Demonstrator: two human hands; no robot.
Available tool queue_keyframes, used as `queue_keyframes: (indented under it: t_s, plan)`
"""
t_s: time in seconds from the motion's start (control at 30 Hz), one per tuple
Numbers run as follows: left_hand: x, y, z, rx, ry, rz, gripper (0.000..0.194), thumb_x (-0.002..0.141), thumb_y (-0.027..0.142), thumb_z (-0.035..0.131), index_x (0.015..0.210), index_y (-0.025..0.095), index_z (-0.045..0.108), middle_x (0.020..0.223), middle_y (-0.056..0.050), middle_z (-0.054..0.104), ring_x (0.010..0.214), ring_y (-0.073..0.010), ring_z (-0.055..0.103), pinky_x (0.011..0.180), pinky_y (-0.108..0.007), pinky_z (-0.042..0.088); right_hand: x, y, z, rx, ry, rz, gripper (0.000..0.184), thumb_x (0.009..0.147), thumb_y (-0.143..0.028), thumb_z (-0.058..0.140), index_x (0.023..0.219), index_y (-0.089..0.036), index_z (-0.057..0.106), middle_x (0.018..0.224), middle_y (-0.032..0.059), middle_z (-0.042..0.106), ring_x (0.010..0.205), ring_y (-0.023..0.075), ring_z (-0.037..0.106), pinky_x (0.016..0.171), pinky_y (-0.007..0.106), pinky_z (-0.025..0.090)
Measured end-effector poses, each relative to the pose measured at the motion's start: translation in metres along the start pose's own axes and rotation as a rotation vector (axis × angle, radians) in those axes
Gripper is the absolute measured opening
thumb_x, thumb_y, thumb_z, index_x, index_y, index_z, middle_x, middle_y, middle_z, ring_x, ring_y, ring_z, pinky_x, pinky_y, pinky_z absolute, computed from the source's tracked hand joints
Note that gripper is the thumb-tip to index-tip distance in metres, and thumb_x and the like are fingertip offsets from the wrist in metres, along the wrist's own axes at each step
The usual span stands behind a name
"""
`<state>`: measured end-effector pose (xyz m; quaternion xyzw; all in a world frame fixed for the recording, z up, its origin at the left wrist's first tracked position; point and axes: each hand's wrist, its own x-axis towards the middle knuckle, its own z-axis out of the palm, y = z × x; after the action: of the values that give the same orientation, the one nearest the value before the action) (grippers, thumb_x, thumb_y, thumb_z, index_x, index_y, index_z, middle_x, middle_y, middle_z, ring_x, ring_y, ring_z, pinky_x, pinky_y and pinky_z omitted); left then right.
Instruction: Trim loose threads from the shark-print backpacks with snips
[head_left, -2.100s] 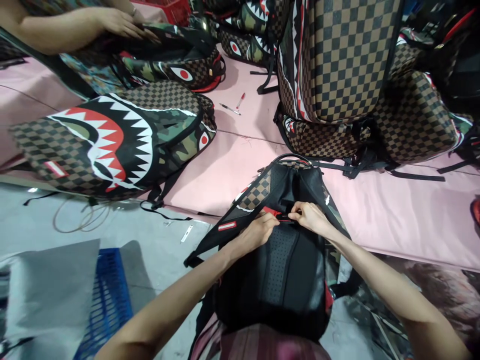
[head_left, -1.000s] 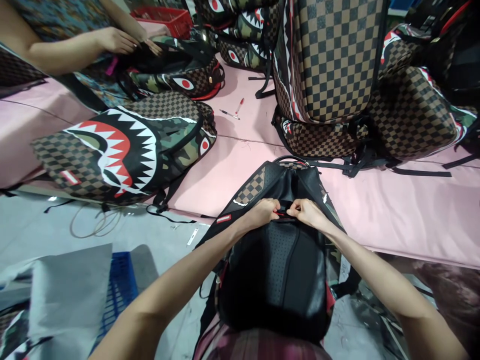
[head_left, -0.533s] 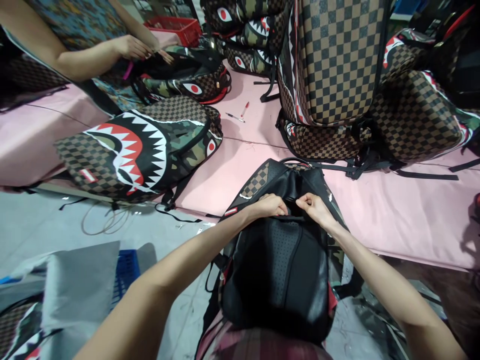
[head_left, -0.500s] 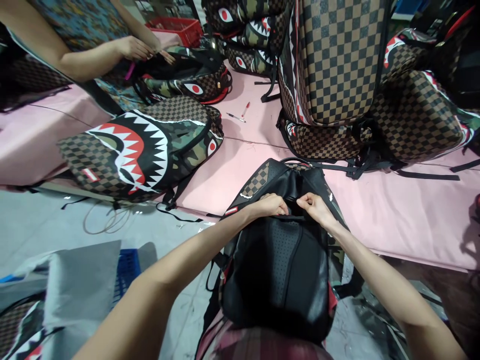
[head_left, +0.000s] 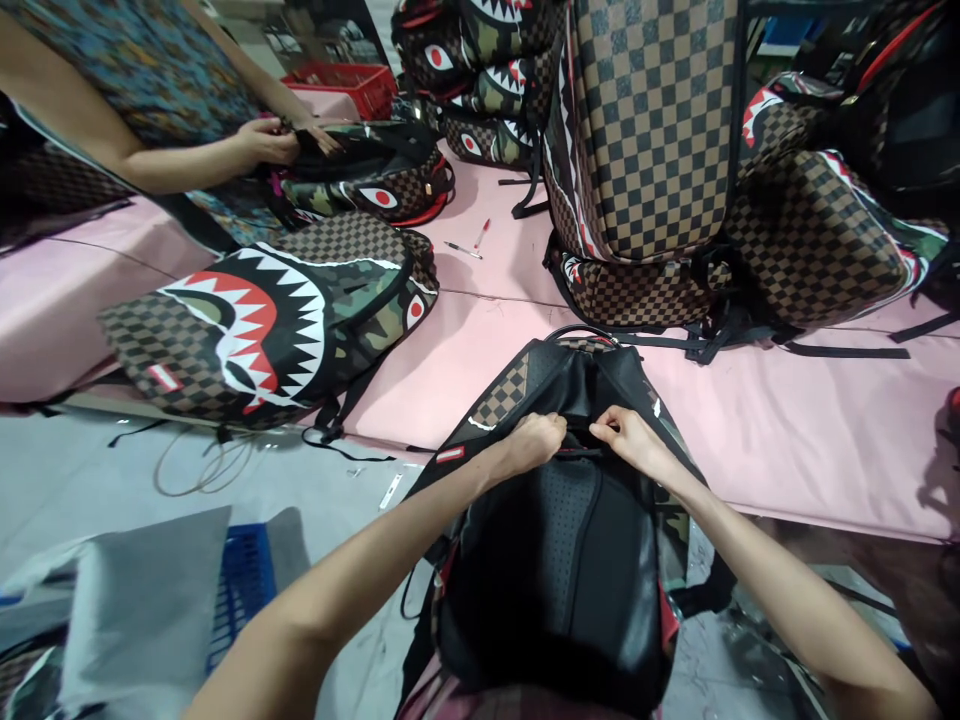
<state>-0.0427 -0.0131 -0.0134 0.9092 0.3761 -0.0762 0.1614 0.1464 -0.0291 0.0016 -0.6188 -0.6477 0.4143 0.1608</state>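
Observation:
A black backpack (head_left: pixel 547 560) with brown checkered trim leans between my body and the pink table, its padded back facing me. Across its upper part runs a narrow pocket opening (head_left: pixel 579 440). My left hand (head_left: pixel 538 440) is closed at the left end of that opening; what its fingers pinch is too small to make out, though they touch the backpack's edge. On the opening's right side, my right hand (head_left: pixel 626 435) pinches with thumb and forefinger at the pocket edge. The backpack's top handle (head_left: pixel 581 330) rests on the table edge.
A shark-mouth backpack (head_left: pixel 262 320) lies left on the pink table (head_left: pixel 465 340). Two pens (head_left: pixel 472 243) lie beyond. Checkered backpacks (head_left: pixel 652 130) are stacked at right. A co-worker's hands (head_left: pixel 274 145) work at another backpack (head_left: pixel 367 185). A blue crate (head_left: pixel 244 580) stands on the floor.
My left hand has lifted out of the pocket opening to its edge, and the gap looks narrower. My right hand stays at its side. The view has shifted slightly.

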Motion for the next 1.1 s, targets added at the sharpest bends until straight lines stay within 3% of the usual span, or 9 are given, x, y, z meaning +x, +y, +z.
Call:
queue_keyframes:
  t_s: [0.17, 0.43, 0.6, 0.67, 0.8, 0.9, 1.1]
  plan:
    - [-0.007, 0.001, 0.011, -0.003, 0.069, -0.034, 0.021, 0.084, 0.007, 0.033, 0.088, 0.009, 0.054, 0.084, -0.012, 0.059, 0.076, -0.0218, 0.058, 0.068, -0.034, 0.047, 0.001, -0.004, 0.002, -0.116, -0.085, 0.002, 0.018, 0.077, -0.032, 0.053, 0.07, -0.017, 0.059, 0.058, -0.0017, 0.054, 0.051, 0.0107, 0.044, 0.049, 0.023, 0.028]
    - [-0.008, -0.002, 0.018, -0.069, 0.143, -0.08, 0.02, 0.087, 0.009, 0.033, 0.089, 0.01, 0.053, 0.083, -0.009, 0.057, 0.073, -0.0175, 0.057, 0.067, -0.029, 0.048, 0.006, -0.016, 0.006, -0.241, -0.11, 0.025, 0.02, 0.079, -0.034, 0.053, 0.074, -0.019, 0.065, 0.062, 0.0013, 0.061, 0.06, 0.014, 0.054, 0.055, 0.023, 0.031]
    - [-0.01, -0.003, 0.017, -0.1, 0.187, -0.077, 0.02, 0.088, 0.01, 0.034, 0.085, 0.012, 0.053, 0.081, -0.007, 0.056, 0.072, -0.0166, 0.055, 0.068, -0.028, 0.047, 0.007, -0.015, 0.007, -0.242, -0.098, 0.013, 0.022, 0.08, -0.033, 0.05, 0.069, -0.018, 0.063, 0.055, -0.0002, 0.056, 0.055, 0.0129, 0.051, 0.052, 0.023, 0.03]
    - [-0.014, -0.001, 0.019, -0.16, 0.254, -0.084, 0.021, 0.089, 0.009, 0.032, 0.083, 0.013, 0.052, 0.08, -0.005, 0.055, 0.073, -0.0151, 0.054, 0.069, -0.027, 0.047, 0.008, -0.012, 0.005, -0.18, -0.098, 0.006, 0.024, 0.08, -0.034, 0.05, 0.069, -0.017, 0.063, 0.056, -0.0007, 0.056, 0.054, 0.0123, 0.05, 0.052, 0.022, 0.03]
    - [-0.029, 0.006, 0.031, -0.334, 0.52, -0.062, 0.019, 0.09, 0.016, 0.036, 0.079, 0.016, 0.051, 0.083, -0.003, 0.055, 0.079, -0.0137, 0.054, 0.074, -0.026, 0.048, 0.009, -0.006, 0.001, -0.103, -0.136, -0.014, 0.02, 0.075, -0.035, 0.055, 0.072, -0.017, 0.063, 0.062, -0.0013, 0.059, 0.056, 0.0119, 0.049, 0.054, 0.022, 0.033]
    - [-0.042, 0.011, 0.043, -0.336, 0.683, -0.003, 0.012, 0.089, 0.017, 0.042, 0.083, 0.016, 0.053, 0.086, -0.004, 0.057, 0.083, -0.0138, 0.055, 0.077, -0.028, 0.05, 0.01, -0.007, -0.001, -0.119, -0.15, 0.011, 0.014, 0.071, -0.03, 0.058, 0.073, -0.017, 0.062, 0.061, -0.002, 0.058, 0.055, 0.0116, 0.049, 0.053, 0.022, 0.033]
    - [-0.051, 0.01, 0.055, -0.322, 0.84, 0.128, 0.016, 0.084, 0.009, 0.048, 0.098, 0.015, 0.054, 0.094, -0.007, 0.059, 0.095, -0.0162, 0.056, 0.083, -0.031, 0.051, 0.012, -0.012, -0.001, -0.179, -0.192, 0.045, 0.011, 0.067, -0.028, 0.06, 0.072, -0.018, 0.061, 0.055, -0.0041, 0.052, 0.05, 0.0101, 0.042, 0.049, 0.022, 0.029]
